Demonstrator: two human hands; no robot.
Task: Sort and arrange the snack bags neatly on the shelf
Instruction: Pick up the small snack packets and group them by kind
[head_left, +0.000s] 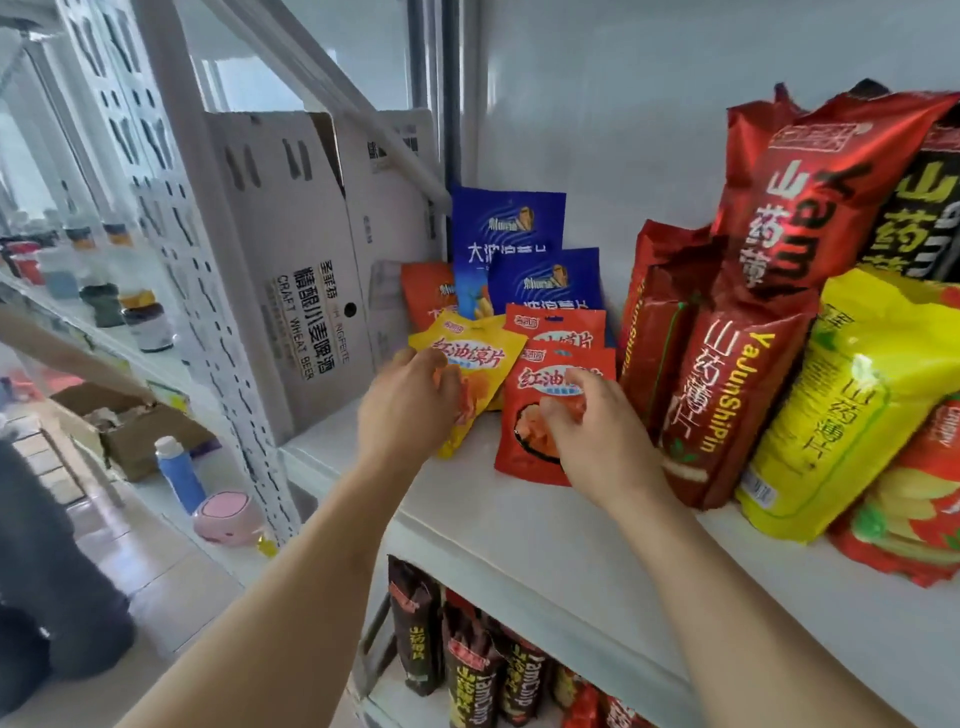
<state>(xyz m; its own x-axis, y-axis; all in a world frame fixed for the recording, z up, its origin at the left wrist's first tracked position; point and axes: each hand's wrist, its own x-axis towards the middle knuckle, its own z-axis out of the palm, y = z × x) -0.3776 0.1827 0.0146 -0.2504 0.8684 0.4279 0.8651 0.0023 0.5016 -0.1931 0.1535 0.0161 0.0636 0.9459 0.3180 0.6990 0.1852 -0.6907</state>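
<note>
A plain white wall (623, 104) backs the white shelf (519, 519), lit evenly and brightly. A perforated white metal upright (208, 291) stands at its left edge, with a cardboard beer carton (291, 270) just beside it. Beyond, a second rack (78, 312) carries jars, blurred. Below lies a pale tiled floor (156, 561) with an open cardboard box (140, 431), a blue bottle (179, 473) and what may be a pink container (228, 517).

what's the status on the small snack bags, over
Left hand grips yellow bag. Right hand pinches front red bag. Blue bags upright behind. Big red bags crowd the right.
</note>
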